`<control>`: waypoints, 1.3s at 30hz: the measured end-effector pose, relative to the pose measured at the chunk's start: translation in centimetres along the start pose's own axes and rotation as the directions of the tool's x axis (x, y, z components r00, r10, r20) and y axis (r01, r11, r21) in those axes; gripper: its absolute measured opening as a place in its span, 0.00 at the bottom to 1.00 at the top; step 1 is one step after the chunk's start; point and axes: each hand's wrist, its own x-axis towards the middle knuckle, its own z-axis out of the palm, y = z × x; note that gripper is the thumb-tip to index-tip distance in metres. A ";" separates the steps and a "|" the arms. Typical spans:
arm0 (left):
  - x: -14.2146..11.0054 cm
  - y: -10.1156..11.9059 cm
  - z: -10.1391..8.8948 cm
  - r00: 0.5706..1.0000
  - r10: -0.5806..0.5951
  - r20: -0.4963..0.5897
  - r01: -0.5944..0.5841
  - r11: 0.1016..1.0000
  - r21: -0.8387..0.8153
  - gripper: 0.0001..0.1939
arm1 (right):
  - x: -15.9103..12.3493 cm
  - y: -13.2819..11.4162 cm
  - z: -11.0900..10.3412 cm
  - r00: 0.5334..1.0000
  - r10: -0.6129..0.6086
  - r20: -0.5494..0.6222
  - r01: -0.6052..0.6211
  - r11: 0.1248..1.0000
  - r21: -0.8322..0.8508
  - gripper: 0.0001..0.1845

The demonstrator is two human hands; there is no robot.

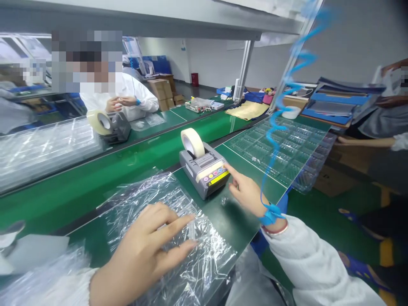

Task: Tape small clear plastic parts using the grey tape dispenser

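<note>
My left hand hovers over crinkled clear plastic bags on the green bench. Between its thumb and index fingertips stands a small clear plastic piece, its exact kind hard to make out. My right hand wears a blue wrist strap with a coiled cord. Its index finger stretches out to touch the front right of a grey tape dispenser, the other fingers loosely curled with nothing seen in them. A roll of cream tape sits in the dispenser, which has coloured buttons and a yellow label.
Clear compartment trays lie at the right, overhanging the bench edge. Across a green conveyor strip a person in white works beside another tape dispenser. Blue file trays stand back right; another person is beyond them.
</note>
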 end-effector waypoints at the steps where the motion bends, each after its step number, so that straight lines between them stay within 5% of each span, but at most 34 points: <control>1: -0.2 -0.1 0.0 1.000 -0.007 0.003 0.007 1.000 0.003 0.16 | 0.3 0.2 0.1 1.000 0.003 -0.008 -0.004 0.994 -0.110 0.36; 6: -0.7 -0.7 0.5 0.998 -0.039 0.041 0.038 0.999 0.019 0.16 | 0.0 0.6 0.8 0.994 -0.007 -0.105 -0.039 0.904 -0.425 0.35; 9: -0.7 -1.0 1.0 0.998 -0.043 0.037 0.043 0.999 0.019 0.15 | 0.0 0.9 0.2 0.996 -0.055 -0.073 0.017 0.897 -0.442 0.36; 13: -0.8 -0.9 1.5 0.999 -0.030 0.018 0.030 1.000 0.000 0.15 | -0.1 1.3 -0.8 0.999 -0.043 -0.004 0.042 0.997 -0.067 0.35; 17: -1.1 -0.9 1.5 0.998 -0.046 0.046 0.046 0.999 -0.003 0.16 | -0.4 1.9 0.2 0.987 0.156 0.024 -0.153 0.909 0.388 0.18; 25: -1.1 -1.3 1.8 0.998 -0.045 0.034 0.046 0.999 -0.025 0.16 | 0.8 3.2 2.9 0.956 0.187 0.226 -0.288 0.748 0.598 0.17; 30: -1.2 -1.5 2.0 0.999 -0.038 0.010 0.039 0.998 -0.040 0.16 | 0.8 3.0 2.9 0.947 0.199 0.251 -0.319 0.648 0.691 0.16; 35: -1.3 -1.5 2.4 0.998 -0.034 -0.058 0.033 0.999 -0.018 0.16 | -1.5 -0.7 1.1 0.939 0.171 0.299 -0.343 0.543 0.766 0.16; 39: -1.5 -1.3 2.4 0.991 -0.023 -0.136 0.024 1.000 0.007 0.17 | -4.3 -5.4 0.7 0.928 0.106 0.357 -0.372 0.311 0.875 0.14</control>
